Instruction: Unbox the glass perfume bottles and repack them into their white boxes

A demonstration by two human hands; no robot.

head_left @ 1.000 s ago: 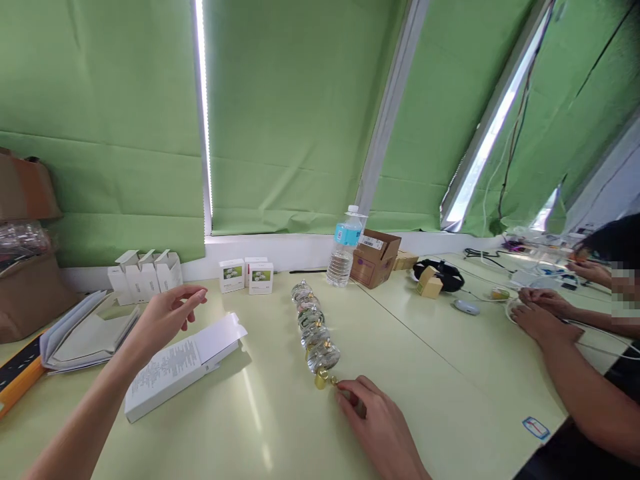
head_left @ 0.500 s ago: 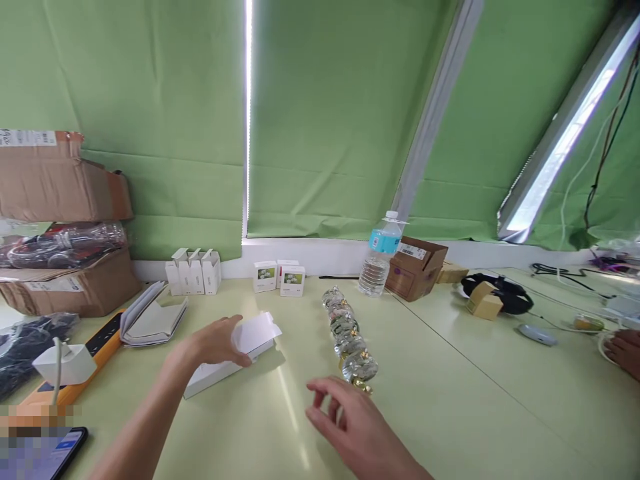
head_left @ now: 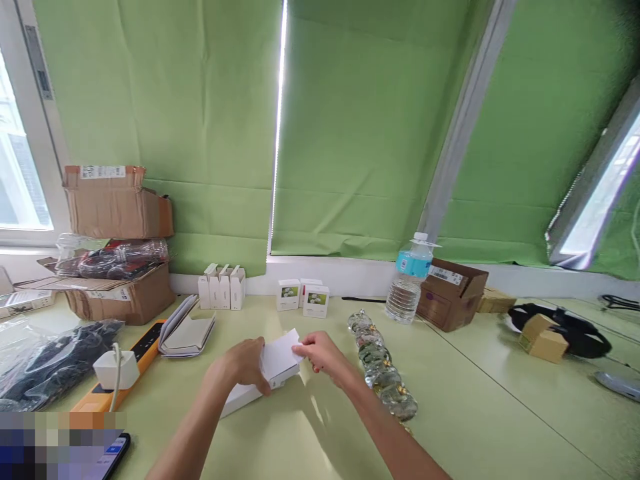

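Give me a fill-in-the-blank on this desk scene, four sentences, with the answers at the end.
The left hand and right hand hold a carton whose colour is ____.
The water bottle has a ____ label.
The row of glass beads lies to the person's ____ of the carton.
The power strip has a casing that is black on top and ____ along its sides.

Missing words: white; blue; right; orange.

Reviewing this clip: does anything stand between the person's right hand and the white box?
No, nothing visible does: the right hand is already touching the white box at its raised flap. The string of glass ornaments lies further right, beyond the hand, not between them.
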